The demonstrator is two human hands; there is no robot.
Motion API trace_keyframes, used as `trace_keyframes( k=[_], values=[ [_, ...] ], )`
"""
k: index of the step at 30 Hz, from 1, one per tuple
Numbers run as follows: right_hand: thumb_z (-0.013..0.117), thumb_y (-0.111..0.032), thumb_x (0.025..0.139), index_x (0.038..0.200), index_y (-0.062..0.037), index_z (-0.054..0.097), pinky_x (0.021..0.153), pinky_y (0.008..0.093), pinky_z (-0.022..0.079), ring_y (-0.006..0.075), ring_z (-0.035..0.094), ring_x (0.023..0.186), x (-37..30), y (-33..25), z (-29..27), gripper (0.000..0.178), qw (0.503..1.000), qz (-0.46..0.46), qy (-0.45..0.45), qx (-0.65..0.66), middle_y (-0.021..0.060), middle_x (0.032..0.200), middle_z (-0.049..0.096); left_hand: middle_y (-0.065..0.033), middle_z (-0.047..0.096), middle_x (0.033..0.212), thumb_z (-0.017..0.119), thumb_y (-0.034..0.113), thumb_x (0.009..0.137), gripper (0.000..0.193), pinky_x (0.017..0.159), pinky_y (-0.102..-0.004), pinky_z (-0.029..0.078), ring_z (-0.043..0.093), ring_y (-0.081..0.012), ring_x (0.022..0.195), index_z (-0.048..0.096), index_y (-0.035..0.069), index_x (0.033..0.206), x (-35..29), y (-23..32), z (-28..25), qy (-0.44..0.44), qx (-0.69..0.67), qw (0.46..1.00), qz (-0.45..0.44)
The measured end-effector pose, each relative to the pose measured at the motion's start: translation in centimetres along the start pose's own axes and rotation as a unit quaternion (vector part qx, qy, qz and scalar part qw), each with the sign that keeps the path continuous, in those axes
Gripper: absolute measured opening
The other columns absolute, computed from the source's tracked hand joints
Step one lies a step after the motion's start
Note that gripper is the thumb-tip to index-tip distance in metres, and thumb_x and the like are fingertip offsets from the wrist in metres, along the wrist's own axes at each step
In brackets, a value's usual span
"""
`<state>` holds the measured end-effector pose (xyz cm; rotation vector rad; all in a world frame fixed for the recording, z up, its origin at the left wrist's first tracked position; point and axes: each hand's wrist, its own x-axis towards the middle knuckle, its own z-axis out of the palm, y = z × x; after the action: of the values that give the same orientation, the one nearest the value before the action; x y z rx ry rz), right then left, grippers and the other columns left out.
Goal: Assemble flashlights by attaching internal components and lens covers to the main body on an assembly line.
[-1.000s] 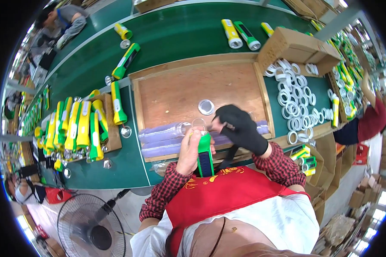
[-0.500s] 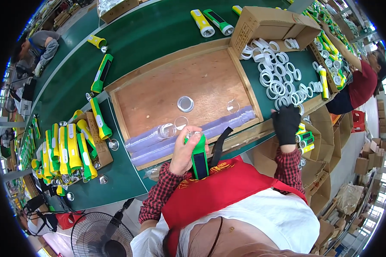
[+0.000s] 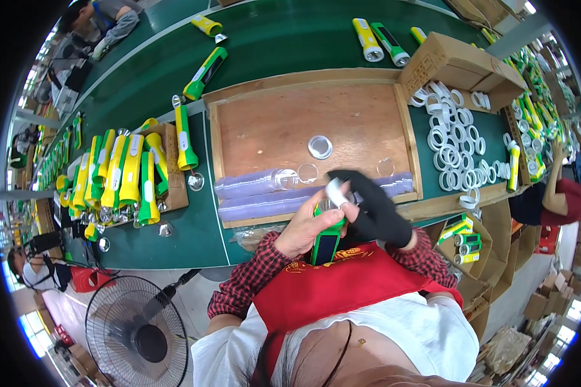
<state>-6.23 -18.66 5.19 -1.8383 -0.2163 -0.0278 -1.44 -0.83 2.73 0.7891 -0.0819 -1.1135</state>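
My left hand is wrapped round a green flashlight with a dark panel, its head end pointing up and away from me. My right hand, in a black fingertip-less glove, pinches a white plastic ring at the flashlight's head; motion blurs it. I cannot tell whether the ring touches the head. Just beyond, a shallow wooden tray holds two long rows of stacked clear lenses. A few loose round lenses and a round stack lie on its board.
White rings spread at the right beside a tipped cardboard box. Yellow and green flashlights are piled at the left. Open cartons stand below the table at right. A fan is at lower left. Other people work nearby.
My right hand has come from the ring pile to the flashlight with a white ring in it. My left hand still holds the flashlight. The whole view has shifted.
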Motion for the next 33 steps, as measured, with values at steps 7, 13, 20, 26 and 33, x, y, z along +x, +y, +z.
trace_keyframes(
  k=[7, 13, 20, 26, 33],
  values=[
    [0.054, -0.017, 0.091, 0.105, 0.0015, 0.054, 0.085, 0.0412, 0.049, 0.0381, 0.059, 0.1, 0.3, 0.5, 3.0, 0.023, 0.995, -0.071, -0.037, -0.059, 0.0215, 0.115, 0.059, -0.0053, 0.059, 0.105, 0.059, 0.055, 0.089, 0.064, 0.079, -0.0278, 0.053, 0.061, -0.0127, 0.09, 0.047, 0.002, 0.123, -0.8, -1.8, -2.6, -0.049, 0.004, 0.999, 0.012],
    [0.075, -0.017, 0.078, 0.104, 0.0002, 0.055, 0.082, 0.0385, 0.051, 0.037, 0.063, 0.098, 0.2, 0.8, 3.0, 0.037, 0.972, -0.165, -0.018, -0.166, 0.0192, 0.113, 0.062, -0.006, 0.057, 0.111, 0.031, 0.069, 0.091, 0.08, 0.091, -0.0289, 0.045, 0.055, -0.013, 0.104, 0.046, -0.001, 0.127, -0.3, -2.3, -2.6, -0.012, 0.026, 0.999, 0.019],
    [0.072, -0.012, 0.08, 0.106, 0.0002, 0.057, 0.076, 0.0328, 0.052, 0.0252, 0.067, 0.091, 3.1, -0.5, 0.1, 0.033, 0.988, -0.047, 0.098, -0.108, 0.0181, 0.111, 0.065, -0.0047, 0.058, 0.092, 0.07, 0.013, 0.083, 0.055, 0.059, -0.0255, 0.05, 0.06, -0.0113, 0.067, 0.043, 0.0, 0.129, -0.5, 1.9, -0.3, -0.007, 0.206, 0.978, -0.028],
    [0.069, -0.013, 0.085, 0.113, -0.0021, 0.051, 0.091, 0.0374, 0.048, 0.0286, 0.06, 0.112, 3.8, -0.4, 0.4, 0.035, 0.957, -0.184, 0.076, 0.211, 0.0246, 0.124, 0.059, -0.0087, 0.054, 0.065, 0.069, 0.018, 0.082, 0.037, 0.046, -0.0299, 0.045, 0.054, -0.0178, 0.048, 0.047, 0.0, 0.106, -0.8, 1.8, 0.7, -0.229, -0.124, 0.96, -0.102],
    [0.07, -0.014, 0.085, 0.107, 0.0006, 0.055, 0.076, 0.0281, 0.051, 0.0133, 0.062, 0.091, 3.6, -0.7, -0.9, 0.03, 0.982, -0.018, 0.146, 0.119, 0.0149, 0.114, 0.065, -0.0118, 0.058, 0.079, 0.068, 0.028, 0.085, 0.046, 0.05, -0.0339, 0.052, 0.06, -0.0218, 0.055, 0.044, 0.003, 0.114, 1.0, 1.0, 0.6, -0.202, -0.157, 0.963, -0.081]
  ],
)
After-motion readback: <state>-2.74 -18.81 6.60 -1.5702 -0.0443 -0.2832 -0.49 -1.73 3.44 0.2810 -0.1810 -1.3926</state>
